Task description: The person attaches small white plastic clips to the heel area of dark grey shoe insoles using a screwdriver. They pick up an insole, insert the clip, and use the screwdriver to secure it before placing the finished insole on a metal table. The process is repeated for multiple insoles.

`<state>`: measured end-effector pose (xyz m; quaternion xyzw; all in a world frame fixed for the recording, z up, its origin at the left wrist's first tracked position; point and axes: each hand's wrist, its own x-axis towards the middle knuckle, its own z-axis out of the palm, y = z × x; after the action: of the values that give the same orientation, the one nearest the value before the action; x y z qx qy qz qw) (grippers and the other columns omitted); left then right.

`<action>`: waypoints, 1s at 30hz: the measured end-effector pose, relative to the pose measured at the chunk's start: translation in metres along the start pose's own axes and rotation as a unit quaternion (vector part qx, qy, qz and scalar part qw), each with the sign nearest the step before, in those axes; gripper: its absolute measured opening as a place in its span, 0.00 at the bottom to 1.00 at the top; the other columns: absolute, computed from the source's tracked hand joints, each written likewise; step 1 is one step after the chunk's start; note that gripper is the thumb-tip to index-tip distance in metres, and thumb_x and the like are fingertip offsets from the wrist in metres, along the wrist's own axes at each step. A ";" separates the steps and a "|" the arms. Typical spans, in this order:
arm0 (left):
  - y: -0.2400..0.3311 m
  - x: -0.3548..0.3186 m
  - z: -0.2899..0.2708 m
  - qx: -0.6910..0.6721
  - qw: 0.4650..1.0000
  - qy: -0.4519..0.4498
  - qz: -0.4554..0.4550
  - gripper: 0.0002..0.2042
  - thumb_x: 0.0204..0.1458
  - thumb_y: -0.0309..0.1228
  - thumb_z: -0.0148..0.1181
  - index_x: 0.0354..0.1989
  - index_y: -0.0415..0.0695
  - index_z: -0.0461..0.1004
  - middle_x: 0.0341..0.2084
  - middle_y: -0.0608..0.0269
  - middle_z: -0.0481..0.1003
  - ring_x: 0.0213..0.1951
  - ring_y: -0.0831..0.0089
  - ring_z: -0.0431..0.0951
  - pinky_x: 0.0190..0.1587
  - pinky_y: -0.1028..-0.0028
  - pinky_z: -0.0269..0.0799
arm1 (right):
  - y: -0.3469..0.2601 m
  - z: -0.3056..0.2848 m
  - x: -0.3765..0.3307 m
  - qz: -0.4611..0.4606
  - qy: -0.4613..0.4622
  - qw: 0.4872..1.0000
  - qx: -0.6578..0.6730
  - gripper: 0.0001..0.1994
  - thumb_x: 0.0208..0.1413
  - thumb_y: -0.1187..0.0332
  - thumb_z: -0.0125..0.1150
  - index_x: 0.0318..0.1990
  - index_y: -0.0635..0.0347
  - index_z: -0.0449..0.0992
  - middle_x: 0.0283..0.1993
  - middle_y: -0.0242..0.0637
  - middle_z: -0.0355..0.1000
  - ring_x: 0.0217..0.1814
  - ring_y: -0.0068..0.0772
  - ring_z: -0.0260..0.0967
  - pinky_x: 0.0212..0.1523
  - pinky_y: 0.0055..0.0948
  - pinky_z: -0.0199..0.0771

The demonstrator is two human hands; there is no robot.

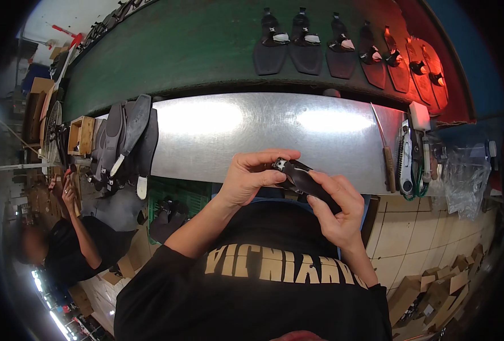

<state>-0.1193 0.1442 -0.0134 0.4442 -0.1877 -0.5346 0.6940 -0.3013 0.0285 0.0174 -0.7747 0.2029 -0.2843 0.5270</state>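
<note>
In front of my chest, over the near edge of the metal worktop [206, 142], a dark sandal [306, 183] is held between my two hands. My left hand [245, 181] pinches one end of it between thumb and fingers, next to a small shiny metal-looking piece. Around the other end, my right hand [343, 211] is closed, with the thumb below and the fingers above. My fingers hide parts of the sandal. Several dark soles or sandals [129, 133] lie stacked at the left end of the worktop.
Beyond the worktop, a green conveyor belt [178, 57] carries several dark sandals [303, 54], the right ones under red light. An awl-like tool [387, 159], a utility knife [405, 165] and plastic bags [465, 182] lie right. A green crate [164, 196] stands lower left; a co-worker [75, 244] is far left.
</note>
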 end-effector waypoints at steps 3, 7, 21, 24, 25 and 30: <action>-0.002 -0.001 -0.002 0.018 1.000 -0.007 0.016 0.16 0.42 0.16 0.63 0.43 0.36 0.78 0.50 0.43 0.73 0.50 0.60 0.76 0.54 0.64 0.74 | -0.002 -0.001 0.001 -0.004 -0.002 1.000 -0.006 0.21 0.41 0.82 0.64 0.48 0.64 0.77 0.31 0.40 0.72 0.30 0.31 0.70 0.33 0.24 0.68; -0.002 -0.001 -0.003 0.057 0.997 -0.023 0.036 0.17 0.41 0.14 0.62 0.43 0.36 0.79 0.50 0.41 0.73 0.50 0.59 0.77 0.53 0.65 0.74 | -0.002 -0.002 0.002 -0.008 -0.011 1.000 -0.014 0.21 0.41 0.81 0.65 0.48 0.63 0.78 0.29 0.38 0.70 0.28 0.31 0.68 0.29 0.25 0.67; 0.002 0.002 -0.007 0.083 0.983 -0.133 0.099 0.18 0.43 0.12 0.57 0.44 0.36 0.79 0.52 0.42 0.72 0.49 0.62 0.77 0.49 0.73 0.77 | -0.006 -0.006 0.006 -0.077 -0.016 0.992 -0.098 0.20 0.38 0.77 0.68 0.45 0.60 0.79 0.28 0.38 0.71 0.28 0.37 0.69 0.28 0.31 0.69; 0.003 0.001 -0.007 0.107 0.979 -0.141 0.105 0.19 0.42 0.11 0.55 0.43 0.36 0.79 0.52 0.41 0.72 0.49 0.63 0.77 0.48 0.73 0.77 | -0.007 -0.007 0.006 -0.087 -0.022 0.989 -0.116 0.20 0.38 0.77 0.68 0.44 0.61 0.79 0.29 0.38 0.71 0.28 0.38 0.69 0.29 0.31 0.70; 0.003 0.001 -0.006 0.114 0.978 -0.141 0.100 0.19 0.42 0.10 0.54 0.43 0.36 0.79 0.52 0.41 0.72 0.49 0.64 0.77 0.48 0.74 0.77 | -0.007 -0.007 0.006 -0.088 -0.026 0.988 -0.122 0.20 0.38 0.77 0.67 0.44 0.61 0.78 0.29 0.38 0.71 0.28 0.38 0.69 0.29 0.32 0.70; 0.009 -0.002 -0.003 0.146 0.977 -0.135 0.080 0.20 0.41 0.10 0.53 0.43 0.37 0.80 0.52 0.43 0.72 0.49 0.65 0.77 0.47 0.75 0.76 | -0.007 -0.005 0.004 -0.076 -0.043 0.988 -0.130 0.20 0.39 0.76 0.66 0.45 0.62 0.78 0.29 0.38 0.71 0.29 0.39 0.70 0.30 0.32 0.70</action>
<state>-0.1131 0.1478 -0.0071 0.4481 -0.3908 -0.4996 0.6300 -0.3016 0.0256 0.0262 -0.8613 0.1553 -0.2614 0.4071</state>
